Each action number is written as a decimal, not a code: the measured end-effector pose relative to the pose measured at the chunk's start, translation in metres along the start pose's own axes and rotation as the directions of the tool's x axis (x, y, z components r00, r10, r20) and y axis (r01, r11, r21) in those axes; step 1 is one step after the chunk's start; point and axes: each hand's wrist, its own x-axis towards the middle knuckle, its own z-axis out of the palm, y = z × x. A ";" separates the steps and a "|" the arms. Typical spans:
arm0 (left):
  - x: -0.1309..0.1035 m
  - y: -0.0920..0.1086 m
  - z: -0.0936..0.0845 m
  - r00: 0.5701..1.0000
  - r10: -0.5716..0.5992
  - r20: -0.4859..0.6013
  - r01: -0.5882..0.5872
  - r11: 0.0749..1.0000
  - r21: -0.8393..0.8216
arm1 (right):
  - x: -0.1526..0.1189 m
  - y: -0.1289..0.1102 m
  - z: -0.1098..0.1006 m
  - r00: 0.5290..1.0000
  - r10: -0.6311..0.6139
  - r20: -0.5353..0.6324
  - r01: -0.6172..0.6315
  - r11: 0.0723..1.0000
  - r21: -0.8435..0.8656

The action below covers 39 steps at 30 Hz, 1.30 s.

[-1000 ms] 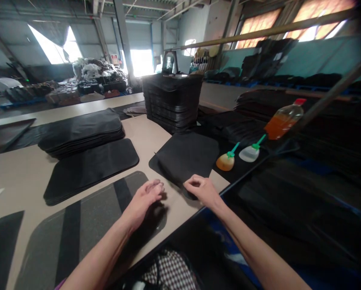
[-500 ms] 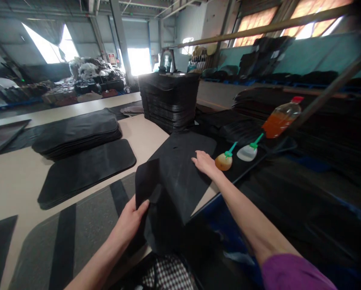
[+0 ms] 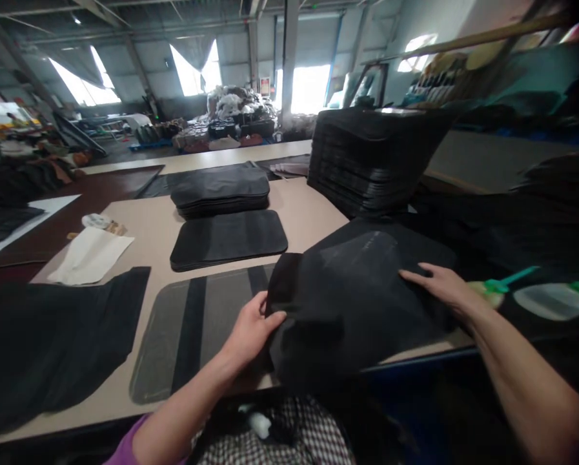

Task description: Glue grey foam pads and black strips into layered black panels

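Hands are working one black floppy sheet point(image 3: 361, 303) at the near edge of the desk point(image 3: 139, 226), lower centre-right of the frame. Left hand point(image 3: 253, 326) is pinching the sheet's left edge, thumb on top, fingers tucked under; the grip is pressed onto the material. Right hand point(image 3: 439, 287) is lying flat on the sheet's right side, fingers spread, pressing down, not grasping. Sheet is partly draped over the desk's front edge and overlapping the grey mat with black stripes point(image 3: 197, 323), lower centre.

Step in hand, as a judgement: sheet is being pulled and positioned over the striped mat. Next move probably calls for lining up edges and corners, keeping the floppy material from folding, and smoothing it flat.

Nearby: flat black mat point(image 3: 228, 239) at centre, low stack of black mats point(image 3: 220, 190) behind it, tall black stack point(image 3: 371, 158) at upper right, squeeze bottles with green caps point(image 3: 526, 294) at right edge, white cloth point(image 3: 90, 255) at left.

No readable writing or brands; a faint mark on the sheet is too blurred to read.
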 end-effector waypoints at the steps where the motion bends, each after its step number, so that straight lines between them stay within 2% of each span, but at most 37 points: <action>1: -0.005 0.004 -0.013 0.999 0.006 -0.042 -0.006 1.000 -0.007 | -0.010 -0.006 0.001 0.993 0.088 0.081 -0.094 0.994 0.064; 3: -0.017 0.011 -0.045 0.989 0.011 -0.146 -0.004 0.999 0.054 | -0.032 -0.022 0.009 0.958 0.182 0.221 -0.212 0.969 0.123; 5: -0.031 0.017 -0.084 0.968 -0.001 -0.252 0.049 0.982 0.182 | -0.055 -0.041 0.028 0.948 0.134 0.287 -0.186 0.969 0.161; 8: -0.055 0.017 -0.147 0.922 -0.027 -0.386 0.175 0.919 0.354 | -0.088 -0.070 0.071 0.905 0.000 0.425 -0.097 0.973 0.208; 10: -0.068 0.012 -0.185 0.897 -0.004 -0.442 0.229 0.859 0.457 | -0.108 -0.087 0.102 0.893 -0.092 0.440 0.026 0.988 0.153; 12: -0.076 0.004 -0.216 0.868 0.056 -0.493 0.278 0.770 0.575 | -0.125 -0.098 0.129 0.899 -0.165 0.406 0.160 0.986 0.046; 15: -0.082 -0.010 -0.247 0.825 0.149 -0.545 0.371 0.586 0.720 | -0.143 -0.108 0.158 0.902 -0.263 0.341 0.313 0.944 -0.100; 17: -0.084 -0.020 -0.257 0.826 0.168 -0.539 0.400 0.500 0.768 | -0.150 -0.110 0.168 0.903 -0.298 0.310 0.358 0.920 -0.158; 19: -0.086 -0.028 -0.260 0.837 0.177 -0.517 0.395 0.458 0.796 | -0.154 -0.109 0.174 0.905 -0.305 0.296 0.368 0.911 -0.187; 23: -0.088 -0.039 -0.257 0.843 0.233 -0.485 0.399 0.332 0.854 | -0.159 -0.106 0.180 0.909 -0.320 0.268 0.385 0.890 -0.243; 28: -0.084 -0.041 -0.251 0.833 0.293 -0.469 0.436 0.174 0.883 | -0.161 -0.101 0.185 0.909 -0.337 0.247 0.401 0.871 -0.286; 34: -0.076 -0.039 -0.248 0.848 0.276 -0.453 0.434 0.130 0.891 | -0.161 -0.095 0.188 0.918 -0.333 0.217 0.389 0.866 -0.315; 39: -0.081 -0.040 -0.244 0.842 0.286 -0.457 0.440 0.126 0.889 | -0.160 -0.092 0.189 0.908 -0.352 0.227 0.410 0.856 -0.314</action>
